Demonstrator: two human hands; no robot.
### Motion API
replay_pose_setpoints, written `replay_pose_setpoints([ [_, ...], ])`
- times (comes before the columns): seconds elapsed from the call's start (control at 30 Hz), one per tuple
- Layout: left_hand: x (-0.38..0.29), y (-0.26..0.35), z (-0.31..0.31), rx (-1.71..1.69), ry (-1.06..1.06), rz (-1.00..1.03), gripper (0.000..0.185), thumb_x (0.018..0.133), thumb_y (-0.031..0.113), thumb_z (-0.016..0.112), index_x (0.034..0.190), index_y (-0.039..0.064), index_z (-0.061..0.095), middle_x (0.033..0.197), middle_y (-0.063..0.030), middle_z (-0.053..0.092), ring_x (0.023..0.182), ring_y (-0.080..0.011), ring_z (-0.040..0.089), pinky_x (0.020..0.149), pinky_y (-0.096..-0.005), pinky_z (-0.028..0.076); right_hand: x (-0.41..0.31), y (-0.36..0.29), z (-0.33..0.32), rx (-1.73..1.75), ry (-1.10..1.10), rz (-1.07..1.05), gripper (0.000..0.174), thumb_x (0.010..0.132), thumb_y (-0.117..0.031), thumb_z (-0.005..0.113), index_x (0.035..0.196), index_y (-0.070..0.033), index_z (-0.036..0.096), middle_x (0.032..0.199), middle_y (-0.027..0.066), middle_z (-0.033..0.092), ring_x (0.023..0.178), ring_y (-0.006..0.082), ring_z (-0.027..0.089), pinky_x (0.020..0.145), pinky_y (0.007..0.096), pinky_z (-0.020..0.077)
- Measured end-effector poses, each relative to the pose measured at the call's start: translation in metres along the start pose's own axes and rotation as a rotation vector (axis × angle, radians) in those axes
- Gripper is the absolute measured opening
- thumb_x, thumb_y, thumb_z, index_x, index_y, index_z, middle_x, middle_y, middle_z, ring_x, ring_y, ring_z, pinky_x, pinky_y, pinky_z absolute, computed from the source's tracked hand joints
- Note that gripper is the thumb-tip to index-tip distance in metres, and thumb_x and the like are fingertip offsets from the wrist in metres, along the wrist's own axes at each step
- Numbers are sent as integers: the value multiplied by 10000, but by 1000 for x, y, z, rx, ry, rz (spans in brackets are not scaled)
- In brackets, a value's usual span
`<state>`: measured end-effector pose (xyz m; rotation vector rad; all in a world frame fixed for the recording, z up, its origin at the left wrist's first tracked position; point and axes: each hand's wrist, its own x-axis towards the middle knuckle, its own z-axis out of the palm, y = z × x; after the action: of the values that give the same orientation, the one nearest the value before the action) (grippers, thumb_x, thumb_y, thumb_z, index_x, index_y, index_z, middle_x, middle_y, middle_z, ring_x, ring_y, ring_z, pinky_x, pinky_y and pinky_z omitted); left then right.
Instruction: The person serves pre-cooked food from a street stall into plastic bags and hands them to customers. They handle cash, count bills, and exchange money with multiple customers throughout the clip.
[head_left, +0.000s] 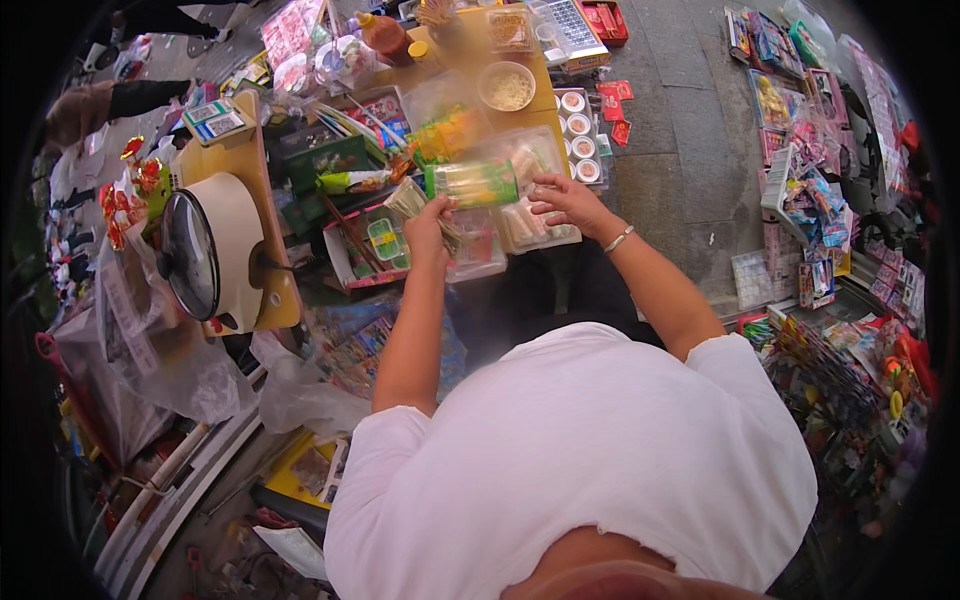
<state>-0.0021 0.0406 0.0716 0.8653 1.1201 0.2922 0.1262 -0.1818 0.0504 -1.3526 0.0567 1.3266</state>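
My left hand (426, 226) grips the left end of a clear plastic packet (471, 185) with green ends and pale stick-shaped pieces inside. A bundle of thin pale strips (407, 198) is held in the same hand; what they are cannot be made out. Just past the packet's right end is my right hand (564, 204), its fingers apart and nothing seen in them. Under that hand lie clear plastic trays (561, 150) of pale sausage-like food. Beyond the packet rests a yellow and green food bag (450, 133).
A wooden table (465, 64) carries a bowl of shreds (507, 86) and a sauce bottle (384, 36). Lidded tubs (576, 124) stand along its right side. At left, an electric pot with a glass lid (191, 255) sits on a board. Packaged toys (817, 195) line the right.
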Motion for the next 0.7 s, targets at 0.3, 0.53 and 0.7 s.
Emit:
replay_pose_setpoints([
  [0.3, 86, 1, 57, 0, 244, 392, 73, 763, -3, 645, 775, -25, 576, 691, -74, 616, 580, -130, 576, 543, -252, 459, 12, 11, -8, 56, 37, 60, 479, 845, -341, 612, 1209, -53, 495, 1025, 64, 607, 884, 164, 619, 669, 272, 502],
  [0.53, 138, -43, 63, 355, 337, 548, 609, 698, -3, 684, 1239, -74, 413, 848, -132, 626, 556, -153, 572, 498, -263, 463, 36, 33, -17, -433, 336, -182, 420, 797, -259, 653, 1137, -28, 566, 1026, 100, 633, 828, 170, 635, 683, 302, 514],
  [0.7, 109, -24, 58, 107, 40, 412, 419, 719, -3, 690, 1085, -51, 491, 821, -102, 623, 545, -137, 558, 501, -256, 462, 63, 23, -12, -1217, 403, -690, 387, 766, -76, 575, 1152, -98, 559, 1127, 123, 591, 1052, 263, 558, 914, 389, 426],
])
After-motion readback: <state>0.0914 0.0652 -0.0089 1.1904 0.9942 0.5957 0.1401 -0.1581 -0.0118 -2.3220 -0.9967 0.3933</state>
